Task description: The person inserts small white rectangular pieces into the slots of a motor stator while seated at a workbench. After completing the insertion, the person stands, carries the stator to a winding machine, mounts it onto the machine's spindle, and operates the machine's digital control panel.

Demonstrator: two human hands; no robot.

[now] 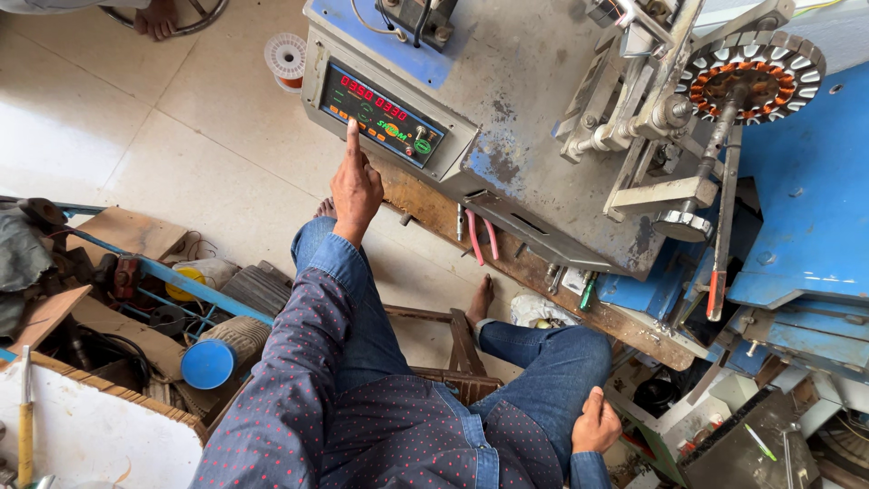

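The left hand point(355, 186) is stretched forward with the index finger extended and the other fingers curled in, holding nothing; its fingertip touches the lower edge of the control panel point(382, 113), a slanted dark face with red digit readouts and small green and orange buttons, set into the front corner of a worn grey winding machine point(525, 109). The right hand point(596, 424) rests loosely closed on the right knee, thumb up, with nothing in its grasp. At the upper right of the machine a round stator point(751, 77) with copper-coloured windings sits on a spindle. The machine stands on a rough wooden desk point(543, 276). On the tiled floor behind the panel stands a spool of copper wire point(286, 59), and a blue round lid point(207, 364) lies among clutter at the left.
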